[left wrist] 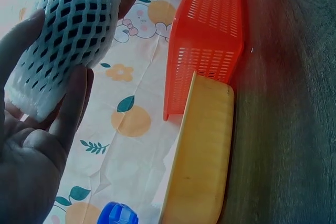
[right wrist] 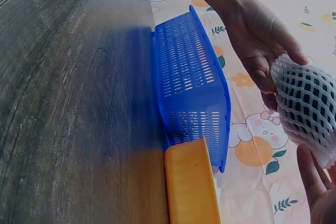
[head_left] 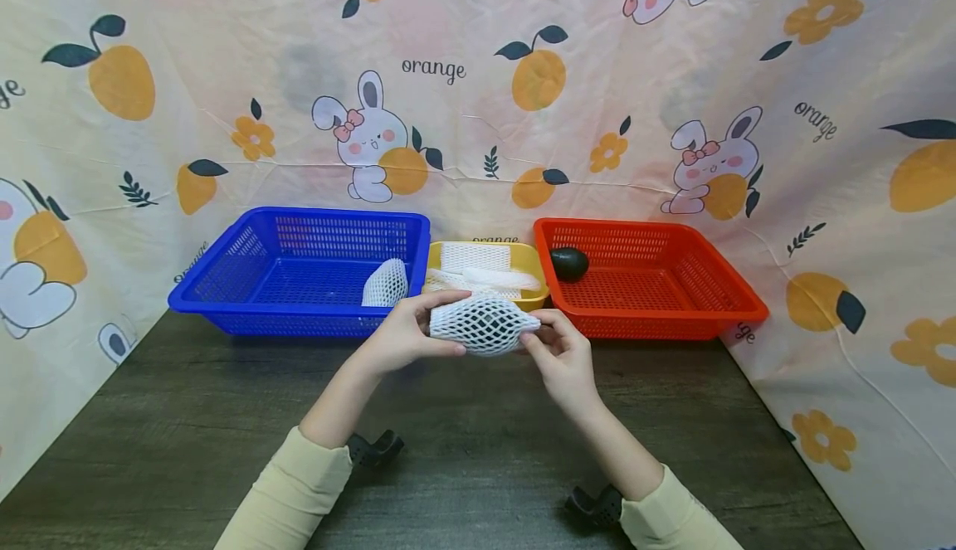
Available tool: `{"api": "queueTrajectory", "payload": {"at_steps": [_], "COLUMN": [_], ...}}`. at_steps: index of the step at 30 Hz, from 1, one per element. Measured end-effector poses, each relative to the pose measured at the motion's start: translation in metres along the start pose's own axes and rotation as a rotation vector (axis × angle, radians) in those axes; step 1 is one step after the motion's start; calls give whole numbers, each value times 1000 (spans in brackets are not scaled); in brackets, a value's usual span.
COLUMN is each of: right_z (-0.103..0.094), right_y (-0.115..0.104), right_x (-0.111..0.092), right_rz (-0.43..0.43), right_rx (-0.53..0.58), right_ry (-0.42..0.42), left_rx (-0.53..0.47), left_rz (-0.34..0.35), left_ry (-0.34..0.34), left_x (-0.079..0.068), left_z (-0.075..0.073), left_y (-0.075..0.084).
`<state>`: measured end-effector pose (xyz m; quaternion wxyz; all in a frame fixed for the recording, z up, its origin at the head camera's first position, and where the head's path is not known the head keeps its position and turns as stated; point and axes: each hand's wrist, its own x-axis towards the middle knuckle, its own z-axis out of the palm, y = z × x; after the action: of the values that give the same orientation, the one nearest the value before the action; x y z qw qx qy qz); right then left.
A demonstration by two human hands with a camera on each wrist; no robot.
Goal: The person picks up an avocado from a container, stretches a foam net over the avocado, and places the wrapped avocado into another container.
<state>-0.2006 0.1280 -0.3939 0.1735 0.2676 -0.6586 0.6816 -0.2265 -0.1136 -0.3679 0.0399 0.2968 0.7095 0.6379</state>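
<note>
Above the table, between both hands, is a white foam net sleeve (head_left: pixel 485 324) stretched round a dark avocado-like fruit that shows through its mesh. My left hand (head_left: pixel 407 334) grips its left part, thumb below and fingers above, as the left wrist view also shows. At the right end, my right hand (head_left: pixel 563 359) pinches the narrowed edge of the netting. A dark avocado (head_left: pixel 570 264) without a sleeve lies in the red basket (head_left: pixel 657 324). Another white sleeved piece (head_left: pixel 386 283) rests in the blue basket (head_left: pixel 299 322); its contents cannot be made out.
Between the two larger baskets stands a small yellow basket (head_left: pixel 532 261) with several flat white foam nets (head_left: pixel 474 257). A printed cloth (head_left: pixel 463 135) hangs behind the baskets and at both sides. The dark wooden table (head_left: pixel 478 450) extends in front.
</note>
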Motion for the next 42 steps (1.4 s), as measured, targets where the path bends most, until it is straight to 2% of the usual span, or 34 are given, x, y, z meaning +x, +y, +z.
{"api": "queueTrajectory", "payload": {"at_steps": [16,25,31,36,42], "right_z": [-3,-12,-13,-13,-12], "right_y": [0,0,-1,-1,0], "right_x": [1,5,5,5,5], "right_rz": [3,5,16,28,31], "right_rx": [19,50,53,45,39], "right_ry": [13,18,12,3,1], "left_rx": [-11,-138,-111,-56,-7], "left_rz": [46,52,69,58,51], "left_ry": [15,57,59,57,20], "left_x": [0,0,1,0,-1], "left_z": [0,1,0,-1,-2], "left_y": [2,-2,-3,-1,4]}}
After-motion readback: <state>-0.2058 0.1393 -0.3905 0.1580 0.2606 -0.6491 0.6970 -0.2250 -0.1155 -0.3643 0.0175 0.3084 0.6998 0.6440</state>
